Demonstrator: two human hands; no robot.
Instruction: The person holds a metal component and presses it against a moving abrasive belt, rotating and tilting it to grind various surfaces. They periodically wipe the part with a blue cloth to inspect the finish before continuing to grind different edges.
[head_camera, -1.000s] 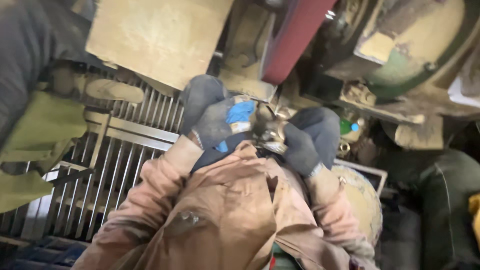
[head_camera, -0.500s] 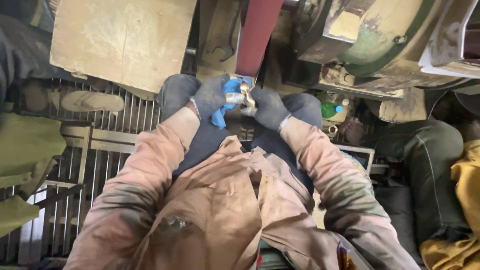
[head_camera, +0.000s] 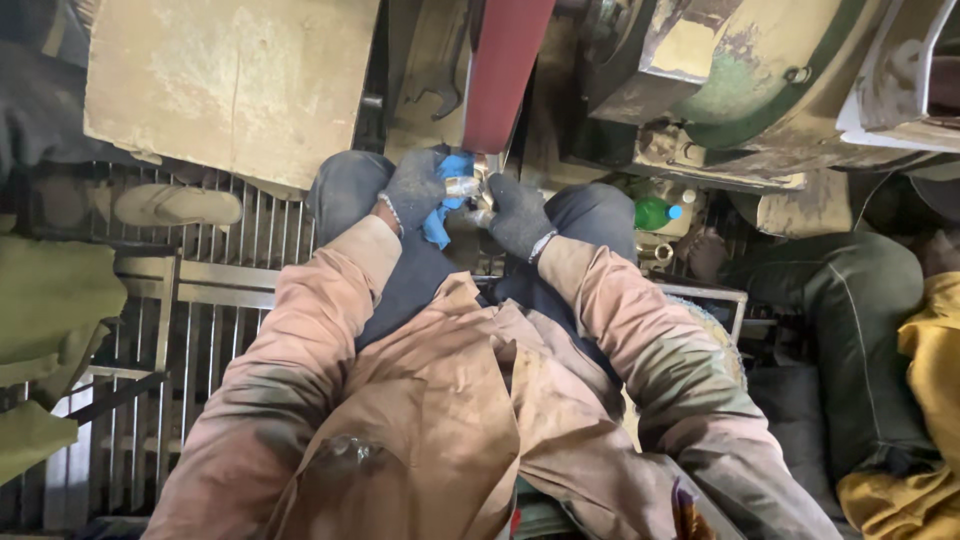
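Observation:
I sit with my knees apart and look down my tan work jacket. My left hand (head_camera: 412, 188) wears a grey glove and grips a blue cloth (head_camera: 447, 200) together with a small shiny metal fitting (head_camera: 463, 186). My right hand (head_camera: 517, 215), also in a grey glove, holds the same fitting from the other side. Both hands hold the fitting right below the lower end of a dark red sanding belt (head_camera: 505, 70) that runs upward from my hands.
A worn beige panel (head_camera: 225, 85) stands at the upper left over a metal floor grate (head_camera: 210, 300) with a sandal (head_camera: 175, 205). A green-and-cream machine housing (head_camera: 740, 70) fills the upper right. A green bottle (head_camera: 655, 212) sits by my right knee. Another person's green trouser leg (head_camera: 850, 320) is at right.
My view has tilted so the hands sit higher in frame. Both hands have carried the fitting up from my lap to the end of the red belt.

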